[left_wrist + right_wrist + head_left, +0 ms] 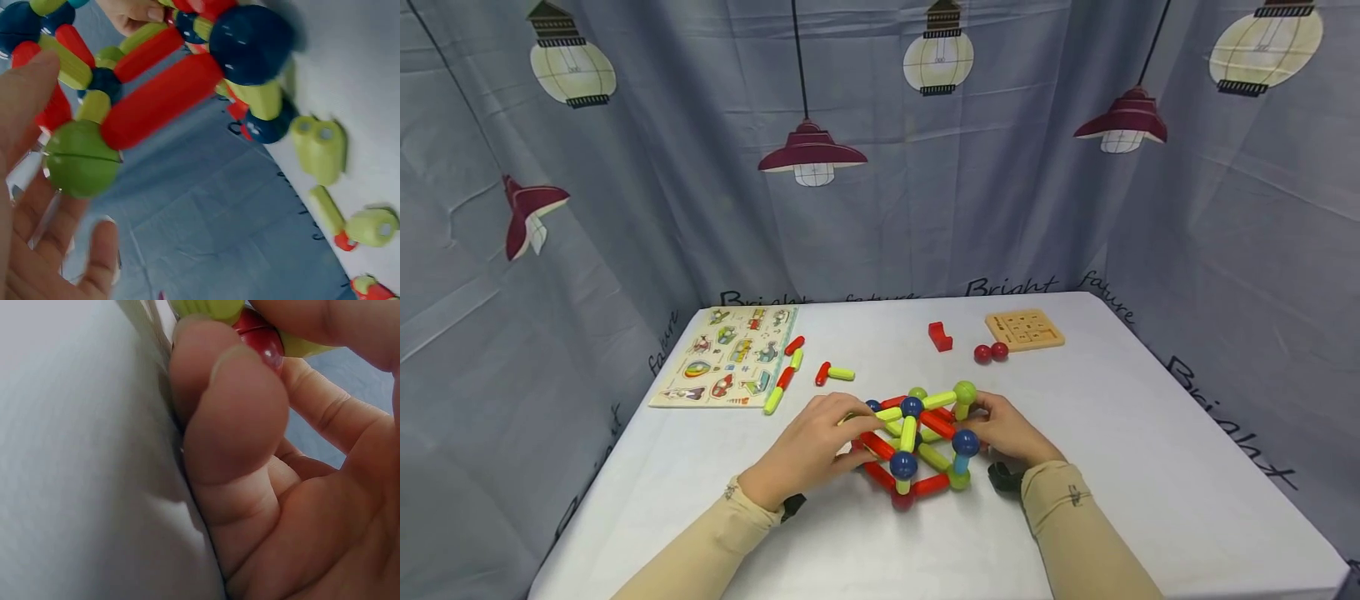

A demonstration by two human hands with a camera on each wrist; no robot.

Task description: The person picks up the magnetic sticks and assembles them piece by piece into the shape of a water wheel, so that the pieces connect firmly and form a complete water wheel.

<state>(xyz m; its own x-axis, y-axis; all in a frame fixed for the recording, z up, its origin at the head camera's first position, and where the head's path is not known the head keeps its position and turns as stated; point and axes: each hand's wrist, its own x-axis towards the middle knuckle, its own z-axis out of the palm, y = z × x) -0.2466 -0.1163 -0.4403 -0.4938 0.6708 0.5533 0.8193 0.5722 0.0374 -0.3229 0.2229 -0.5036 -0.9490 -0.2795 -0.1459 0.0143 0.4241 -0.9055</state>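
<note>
Both hands are clamped, well apart, on opposite sides of a ball-and-rod structure at the tabletop's near middle. From the head view, the left hand reaches over its left side, back upward, fingers bent down; the right hand grips the far right side. Behind, the curtain repeats "Bright" with a second word, apparently "fature". Marks on the wooden board and sleeve cuffs are too small to read.

Left wrist view: the thumb lies against the rods, other fingers spread beside a green ball.

Right wrist view: curled fingers meet lime rods around a red ball.
</note>
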